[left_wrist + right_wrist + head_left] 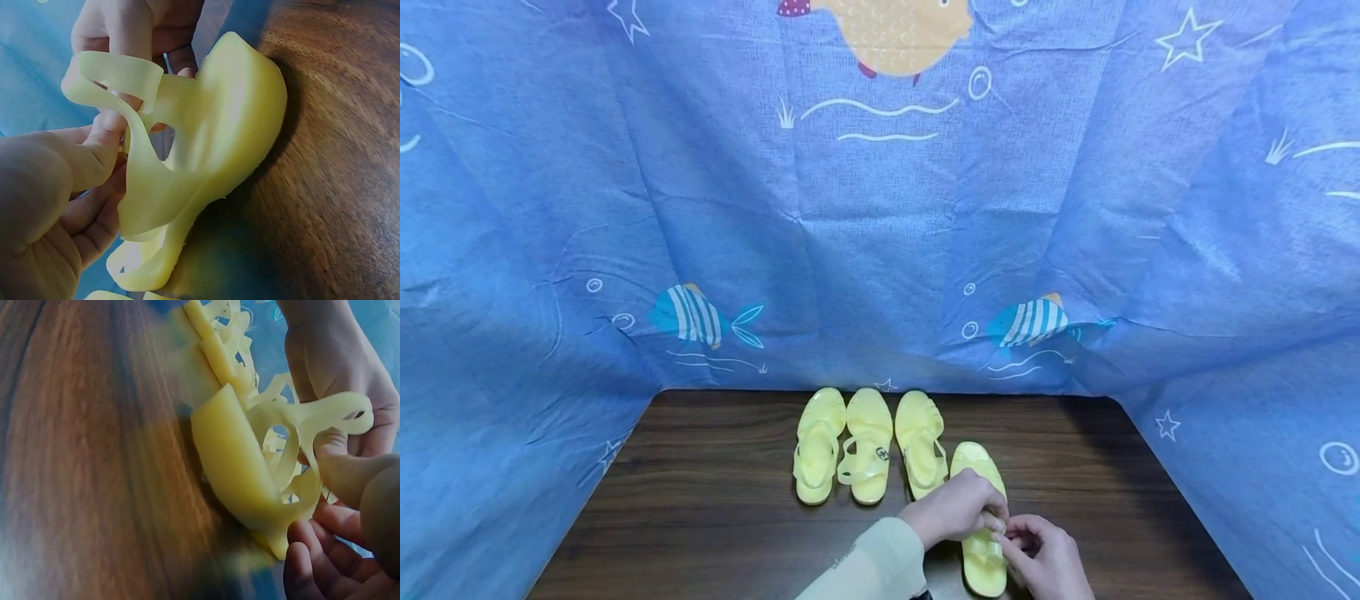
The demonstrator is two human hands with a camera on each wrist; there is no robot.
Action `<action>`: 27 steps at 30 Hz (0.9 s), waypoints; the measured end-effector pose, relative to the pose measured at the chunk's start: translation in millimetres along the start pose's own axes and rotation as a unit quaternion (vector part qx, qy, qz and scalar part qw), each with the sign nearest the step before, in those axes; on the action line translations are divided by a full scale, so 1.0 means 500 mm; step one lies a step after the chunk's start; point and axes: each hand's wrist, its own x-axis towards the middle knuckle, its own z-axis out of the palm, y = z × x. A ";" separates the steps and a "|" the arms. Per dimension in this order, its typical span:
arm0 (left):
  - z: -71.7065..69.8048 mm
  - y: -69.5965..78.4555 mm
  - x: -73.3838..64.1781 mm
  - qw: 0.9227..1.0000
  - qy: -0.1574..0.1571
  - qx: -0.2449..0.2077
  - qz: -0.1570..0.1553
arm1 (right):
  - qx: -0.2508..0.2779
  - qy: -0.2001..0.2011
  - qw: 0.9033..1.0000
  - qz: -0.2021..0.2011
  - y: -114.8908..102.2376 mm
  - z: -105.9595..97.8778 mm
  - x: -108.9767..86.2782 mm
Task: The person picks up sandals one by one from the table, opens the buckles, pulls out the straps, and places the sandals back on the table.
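A yellow jelly sandal (985,575) lies on the table with its toe pointing away, a little nearer than the three others. Over its ankle strap, my left hand (966,507) and right hand (1047,557) meet, fingertips close together. In the left wrist view, the left hand (47,200) pinches the strap at the sandal's (240,106) side, and the right hand (134,25) grips it from the other side. The right wrist view shows the right hand's (369,512) thumb and finger on the strap, by the sandal's heel (228,462). The fingers hide the fastening.
Three matching yellow sandals stand side by side to the left: one at far left (815,467), a middle one (868,417) and another (917,417) close to the left hand. Behind the dark wooden table (700,517) hangs a blue fish-print cloth (880,250), also along both sides.
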 end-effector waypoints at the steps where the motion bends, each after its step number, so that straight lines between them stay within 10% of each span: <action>1: 0.001 0.000 0.000 1.000 0.004 0.003 0.001 | -0.004 0.003 1.000 -0.001 0.000 0.001 0.000; 17: 0.016 -0.006 -0.007 0.998 0.017 -0.054 -0.030 | -0.027 0.004 0.999 0.034 -0.003 0.007 -0.002; 27: -0.011 -0.003 -0.003 0.999 -0.041 0.018 0.006 | -0.048 0.027 0.998 -0.021 0.004 0.008 0.001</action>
